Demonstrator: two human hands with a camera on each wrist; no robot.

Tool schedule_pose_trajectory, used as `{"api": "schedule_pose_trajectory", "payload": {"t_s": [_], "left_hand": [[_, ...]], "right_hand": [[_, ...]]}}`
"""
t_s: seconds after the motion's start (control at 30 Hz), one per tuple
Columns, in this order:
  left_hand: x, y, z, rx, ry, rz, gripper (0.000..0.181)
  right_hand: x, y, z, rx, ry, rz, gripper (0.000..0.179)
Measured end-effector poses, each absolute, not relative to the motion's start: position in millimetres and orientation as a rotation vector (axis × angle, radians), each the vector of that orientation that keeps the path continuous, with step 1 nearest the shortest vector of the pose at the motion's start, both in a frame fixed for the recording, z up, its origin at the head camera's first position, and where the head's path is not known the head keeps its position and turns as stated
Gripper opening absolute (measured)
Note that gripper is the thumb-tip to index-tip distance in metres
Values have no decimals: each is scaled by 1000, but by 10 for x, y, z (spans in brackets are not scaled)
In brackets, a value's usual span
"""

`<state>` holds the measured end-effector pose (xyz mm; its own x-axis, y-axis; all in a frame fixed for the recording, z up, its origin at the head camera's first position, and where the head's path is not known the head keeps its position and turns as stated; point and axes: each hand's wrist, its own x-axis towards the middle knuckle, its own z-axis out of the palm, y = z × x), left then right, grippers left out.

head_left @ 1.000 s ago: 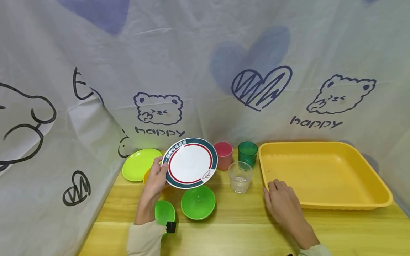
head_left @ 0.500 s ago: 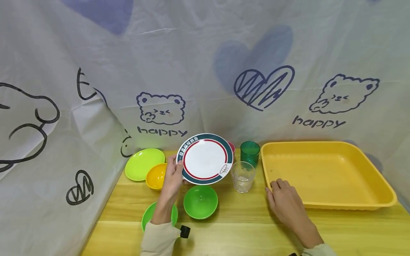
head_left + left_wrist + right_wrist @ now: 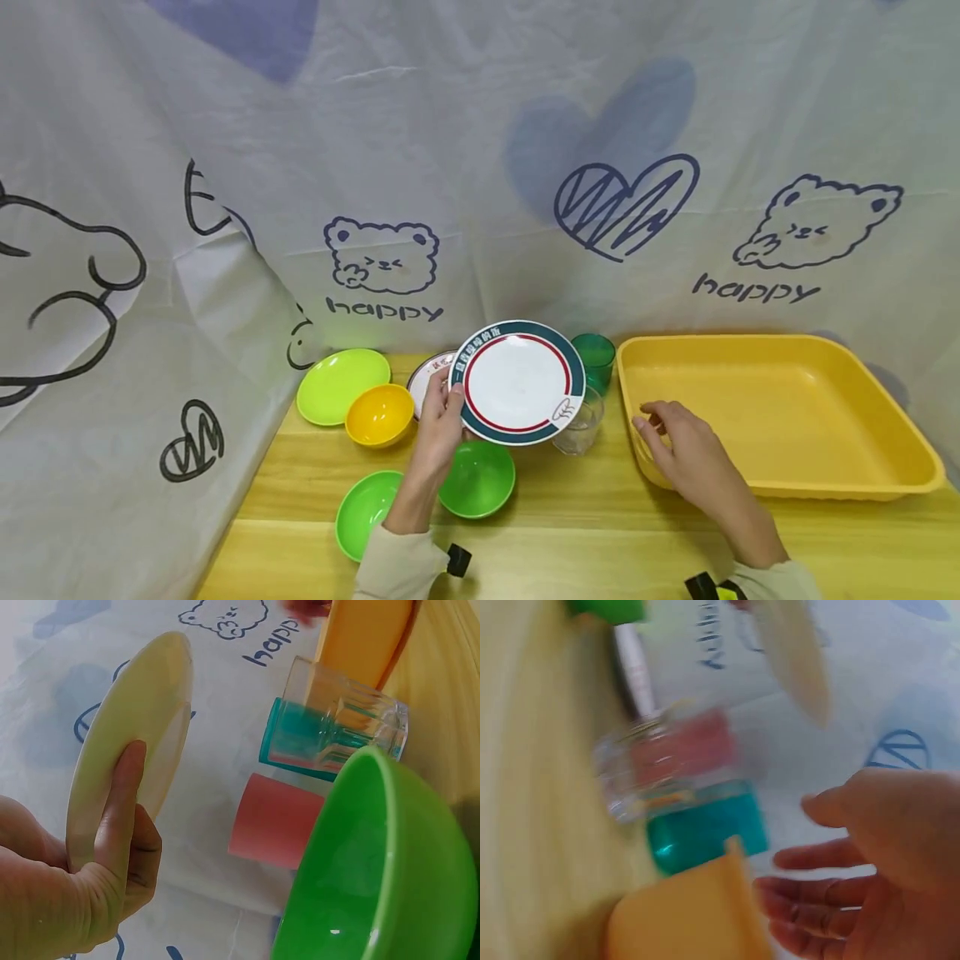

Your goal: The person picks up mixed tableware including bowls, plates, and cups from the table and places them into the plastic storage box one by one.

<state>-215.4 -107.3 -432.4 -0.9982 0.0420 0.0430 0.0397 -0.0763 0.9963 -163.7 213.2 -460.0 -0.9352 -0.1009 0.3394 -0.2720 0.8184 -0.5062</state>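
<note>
My left hand (image 3: 438,429) grips a white plate (image 3: 517,383) with a dark green rim and a red ring by its left edge, thumb on the face and fingers behind. It is held up, tilted toward me, above the green bowl (image 3: 478,479) and overlapping the clear glass (image 3: 581,425) in the head view. In the left wrist view the plate's pale underside (image 3: 112,750) shows. My right hand (image 3: 690,454) hovers at the left rim of the yellow tray (image 3: 780,487), holding nothing, its fingers spread and slightly bent in the right wrist view.
A green cup (image 3: 596,354) stands behind the glass; a pink cup (image 3: 274,821) shows in the left wrist view. To the left are a lime plate (image 3: 341,387), an orange bowl (image 3: 380,415), another green bowl (image 3: 363,512) and a second white plate (image 3: 426,379). A printed cloth (image 3: 480,167) hangs behind.
My left hand has carried the plate rightward, toward the tray, uncovering the orange bowl and second white plate. My right hand has lifted off the tray's rim and its fingers have loosened.
</note>
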Motion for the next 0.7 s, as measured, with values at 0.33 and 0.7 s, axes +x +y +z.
{"api": "schedule_pose_trajectory", "payload": {"t_s": [0.33,0.7], "left_hand": [[-2116,-972,-4338,185,2180,2227,37],[-2056,-823,-4376,341,2233,2177,35]], "right_hand": [[-1814,1888,-4372,274,-2551,1335,56],[-1786,1720,-4377,257,-2509,1705,68]]}}
